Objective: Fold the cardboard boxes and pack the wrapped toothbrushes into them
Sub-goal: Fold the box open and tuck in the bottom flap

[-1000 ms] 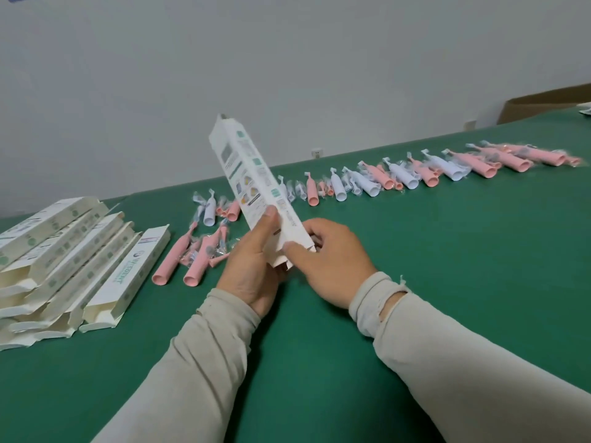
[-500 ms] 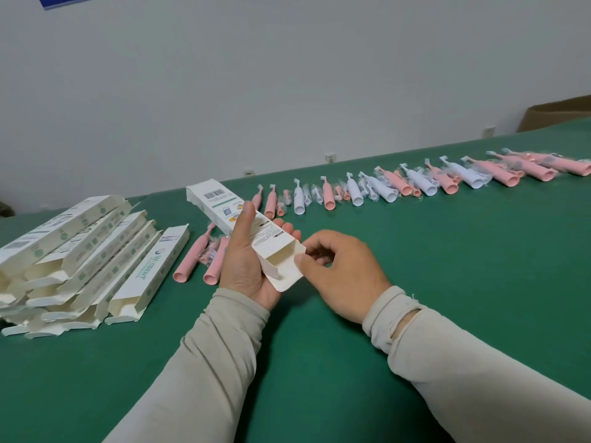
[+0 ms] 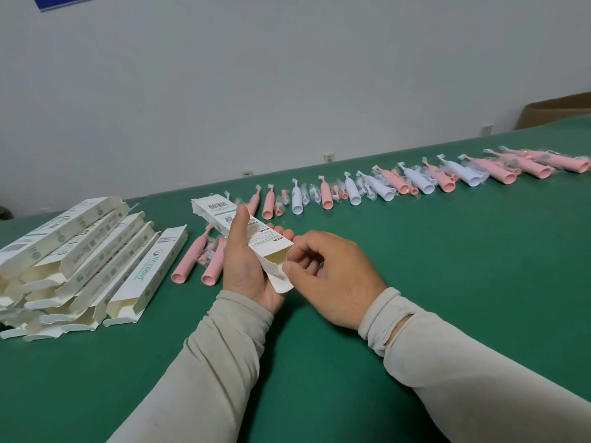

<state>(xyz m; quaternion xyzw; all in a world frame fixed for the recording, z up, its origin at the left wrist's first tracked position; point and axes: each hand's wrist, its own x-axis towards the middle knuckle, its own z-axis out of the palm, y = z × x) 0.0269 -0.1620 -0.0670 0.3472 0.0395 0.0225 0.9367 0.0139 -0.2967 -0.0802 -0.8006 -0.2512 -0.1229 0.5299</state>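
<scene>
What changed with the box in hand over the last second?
The box tipped from standing nearly upright to lying low, its open end toward the person. The left hand kept its grip on it; the right hand moved from the box's bottom corner to pinching the open end flap. The stack of folded boxes and the row of wrapped toothbrushes stayed put.

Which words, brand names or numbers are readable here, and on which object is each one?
"WISDENT": on the rightmost folded box of the stack, in teal.
Barcode and small print on the held box: too small to read.
Labels on the other stacked boxes: blurred, unreadable.
</scene>
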